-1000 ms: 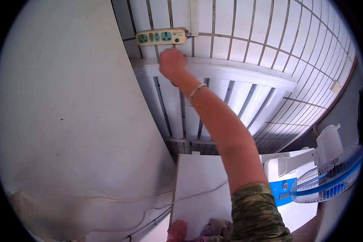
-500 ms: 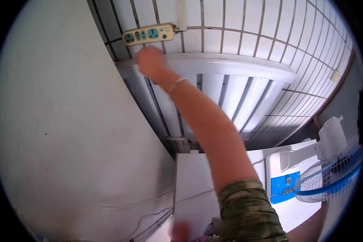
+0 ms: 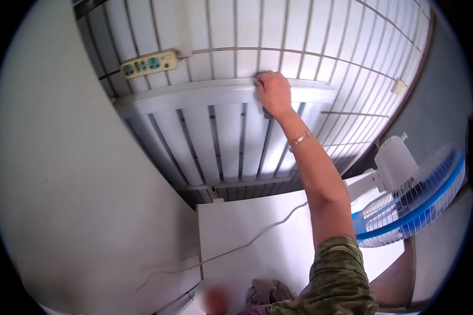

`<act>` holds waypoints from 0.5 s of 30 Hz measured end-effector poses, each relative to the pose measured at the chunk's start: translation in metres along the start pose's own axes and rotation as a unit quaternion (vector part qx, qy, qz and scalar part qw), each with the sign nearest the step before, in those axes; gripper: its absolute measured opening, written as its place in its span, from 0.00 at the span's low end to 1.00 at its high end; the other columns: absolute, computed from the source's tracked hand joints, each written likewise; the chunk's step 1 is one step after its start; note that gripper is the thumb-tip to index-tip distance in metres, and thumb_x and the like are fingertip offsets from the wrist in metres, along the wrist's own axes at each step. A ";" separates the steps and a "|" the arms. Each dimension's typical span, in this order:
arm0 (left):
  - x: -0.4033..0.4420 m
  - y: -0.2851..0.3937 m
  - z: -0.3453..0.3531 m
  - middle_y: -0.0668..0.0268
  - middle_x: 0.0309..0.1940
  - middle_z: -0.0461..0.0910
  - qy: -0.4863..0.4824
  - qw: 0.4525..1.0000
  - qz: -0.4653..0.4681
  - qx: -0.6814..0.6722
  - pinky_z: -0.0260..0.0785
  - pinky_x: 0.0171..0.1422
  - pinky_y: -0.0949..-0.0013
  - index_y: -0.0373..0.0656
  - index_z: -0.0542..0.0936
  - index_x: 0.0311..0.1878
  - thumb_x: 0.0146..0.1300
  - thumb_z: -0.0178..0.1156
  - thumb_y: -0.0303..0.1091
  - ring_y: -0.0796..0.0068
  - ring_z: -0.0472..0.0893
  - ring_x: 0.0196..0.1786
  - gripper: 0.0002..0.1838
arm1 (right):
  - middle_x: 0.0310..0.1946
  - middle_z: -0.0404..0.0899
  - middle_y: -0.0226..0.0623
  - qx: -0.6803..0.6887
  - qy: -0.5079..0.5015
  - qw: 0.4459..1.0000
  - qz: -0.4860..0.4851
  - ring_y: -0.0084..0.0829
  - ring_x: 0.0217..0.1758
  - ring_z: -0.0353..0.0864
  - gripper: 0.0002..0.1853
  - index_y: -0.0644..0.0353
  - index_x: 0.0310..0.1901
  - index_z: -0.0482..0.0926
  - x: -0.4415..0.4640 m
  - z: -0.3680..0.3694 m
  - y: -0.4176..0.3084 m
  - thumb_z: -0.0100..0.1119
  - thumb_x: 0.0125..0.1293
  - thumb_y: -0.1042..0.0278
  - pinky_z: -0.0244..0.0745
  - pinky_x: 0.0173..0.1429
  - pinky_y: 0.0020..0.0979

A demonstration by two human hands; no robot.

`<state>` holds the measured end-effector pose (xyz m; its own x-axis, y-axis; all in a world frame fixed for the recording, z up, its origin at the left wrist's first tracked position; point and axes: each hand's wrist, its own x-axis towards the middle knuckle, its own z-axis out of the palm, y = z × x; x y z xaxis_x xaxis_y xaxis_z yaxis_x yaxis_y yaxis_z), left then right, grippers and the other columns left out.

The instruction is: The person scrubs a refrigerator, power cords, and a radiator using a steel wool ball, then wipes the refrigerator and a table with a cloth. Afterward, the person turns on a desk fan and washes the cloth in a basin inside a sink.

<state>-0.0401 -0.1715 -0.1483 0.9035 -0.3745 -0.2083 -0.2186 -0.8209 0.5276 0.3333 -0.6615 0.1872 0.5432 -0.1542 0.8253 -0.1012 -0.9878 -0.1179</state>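
My right hand [image 3: 275, 94] is closed over the top rail of a white slatted rack [image 3: 215, 94] against the tiled wall. Dark bits of what looks like a cloth [image 3: 268, 114] show at the fingertips and below the rail; the hand covers most of it. A camouflage sleeve and a bracelet are on this arm. At the bottom edge, a blurred reddish patch [image 3: 215, 299] may be my left hand, but its fingers cannot be made out.
A cream power strip [image 3: 150, 64] is on the tiles at upper left. Below the rack, a cable [image 3: 247, 244] crosses a white surface [image 3: 220, 226], where a crumpled grey cloth [image 3: 270, 290] lies. A blue and white fan [image 3: 410, 199] stands at right; a pale panel [image 3: 89, 157] fills the left.
My right hand has moved right along the top rail, from under the power strip towards the rack's right end. The view has shifted, and the fan appears nearer my arm.
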 end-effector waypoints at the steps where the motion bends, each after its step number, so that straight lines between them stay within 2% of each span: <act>1: 0.002 0.005 -0.002 0.50 0.51 0.78 0.007 1.000 -0.008 0.013 0.71 0.60 0.53 0.38 0.77 0.53 0.64 0.50 0.26 0.47 0.75 0.58 0.15 | 0.35 0.80 0.43 0.009 0.000 1.000 0.004 0.47 0.44 0.78 0.05 0.60 0.33 0.82 0.002 -0.010 0.003 0.60 0.56 0.71 0.74 0.52 0.44; 3: 0.003 0.013 -0.005 0.51 0.48 0.78 0.025 0.999 -0.028 0.033 0.72 0.57 0.53 0.38 0.77 0.50 0.64 0.49 0.27 0.47 0.76 0.54 0.13 | 0.36 0.83 0.43 -0.084 -0.017 0.993 0.085 0.46 0.45 0.80 0.07 0.57 0.35 0.85 0.004 -0.022 0.044 0.57 0.57 0.70 0.75 0.52 0.43; 4: 0.005 0.015 -0.015 0.52 0.46 0.77 0.008 0.999 0.003 0.037 0.72 0.55 0.52 0.39 0.77 0.48 0.64 0.49 0.27 0.48 0.76 0.52 0.11 | 0.37 0.83 0.44 -0.119 -0.033 0.983 0.139 0.46 0.45 0.80 0.09 0.56 0.36 0.85 0.005 -0.035 0.070 0.56 0.58 0.69 0.76 0.53 0.43; 6: 0.009 0.022 -0.035 0.53 0.40 0.76 -0.026 0.997 0.065 0.041 0.72 0.50 0.51 0.40 0.76 0.43 0.65 0.49 0.27 0.48 0.76 0.47 0.08 | 0.39 0.84 0.47 -0.167 0.024 0.966 0.196 0.48 0.45 0.83 0.11 0.56 0.39 0.86 -0.011 -0.053 0.137 0.54 0.61 0.67 0.77 0.53 0.45; 7: 0.008 0.020 -0.036 0.54 0.39 0.75 -0.025 0.996 0.073 0.045 0.71 0.48 0.51 0.40 0.75 0.41 0.65 0.49 0.27 0.48 0.76 0.45 0.07 | 0.39 0.84 0.48 -0.132 0.019 0.963 0.235 0.49 0.45 0.83 0.12 0.58 0.39 0.85 -0.014 -0.095 0.119 0.53 0.63 0.65 0.78 0.52 0.46; 8: 0.007 0.018 -0.031 0.54 0.37 0.74 -0.018 0.995 0.081 0.048 0.71 0.46 0.50 0.41 0.74 0.40 0.65 0.49 0.28 0.48 0.75 0.44 0.05 | 0.40 0.84 0.51 -0.144 -0.025 0.931 0.333 0.49 0.46 0.83 0.14 0.60 0.39 0.85 -0.016 -0.080 0.168 0.51 0.65 0.62 0.77 0.54 0.46; 11: 0.011 0.015 -0.019 0.54 0.37 0.73 -0.005 0.996 0.086 0.038 0.70 0.46 0.50 0.41 0.74 0.39 0.66 0.49 0.29 0.48 0.75 0.43 0.05 | 0.44 0.82 0.54 -0.131 0.002 0.916 0.380 0.54 0.51 0.80 0.25 0.63 0.46 0.83 -0.066 -0.052 0.219 0.40 0.72 0.52 0.72 0.58 0.51; 13: 0.013 0.010 -0.023 0.54 0.39 0.74 -0.011 0.996 0.077 0.046 0.71 0.47 0.50 0.42 0.74 0.41 0.66 0.49 0.29 0.48 0.75 0.44 0.05 | 0.45 0.83 0.53 -0.134 0.093 0.898 0.409 0.55 0.50 0.80 0.24 0.61 0.44 0.83 -0.118 0.016 0.270 0.37 0.73 0.53 0.71 0.58 0.52; 14: 0.013 0.010 -0.025 0.54 0.39 0.74 -0.014 0.996 0.072 0.051 0.71 0.48 0.50 0.42 0.74 0.41 0.67 0.49 0.29 0.48 0.76 0.45 0.06 | 0.44 0.83 0.53 -0.153 0.104 0.903 0.389 0.54 0.50 0.80 0.23 0.61 0.43 0.83 -0.142 0.047 0.288 0.38 0.72 0.56 0.71 0.57 0.52; 15: 0.012 0.010 -0.025 0.54 0.40 0.75 -0.016 0.996 0.067 0.050 0.71 0.49 0.50 0.42 0.75 0.42 0.67 0.49 0.30 0.48 0.76 0.45 0.06 | 0.43 0.83 0.52 -0.116 0.104 0.887 0.435 0.52 0.46 0.82 0.21 0.62 0.42 0.83 -0.159 0.054 0.275 0.39 0.72 0.58 0.74 0.52 0.49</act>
<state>-0.0226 -0.1736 -0.1251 0.8517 -0.4964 -0.1680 -0.3741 -0.8003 0.4685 0.2640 -0.9098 -0.0058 0.0129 -0.8253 0.5646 -0.5894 -0.4624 -0.6624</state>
